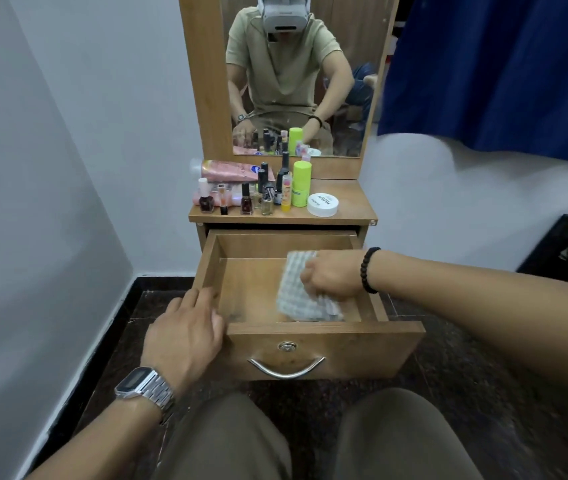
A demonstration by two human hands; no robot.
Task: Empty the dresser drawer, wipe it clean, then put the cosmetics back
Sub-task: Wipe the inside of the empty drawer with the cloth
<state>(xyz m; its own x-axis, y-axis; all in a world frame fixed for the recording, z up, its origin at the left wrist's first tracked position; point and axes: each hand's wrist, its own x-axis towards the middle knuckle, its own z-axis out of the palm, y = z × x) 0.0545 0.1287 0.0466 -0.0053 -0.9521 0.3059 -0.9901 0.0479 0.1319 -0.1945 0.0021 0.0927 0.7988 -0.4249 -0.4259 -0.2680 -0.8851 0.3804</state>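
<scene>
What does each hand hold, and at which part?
Right hand grips the cloth near its middle. Left hand holds nothing; it rests on the drawer corner.

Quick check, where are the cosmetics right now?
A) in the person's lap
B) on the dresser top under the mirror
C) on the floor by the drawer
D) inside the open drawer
B: the cosmetics stand on the dresser top, while the drawer holds only the cloth gripped by the right hand.
</scene>
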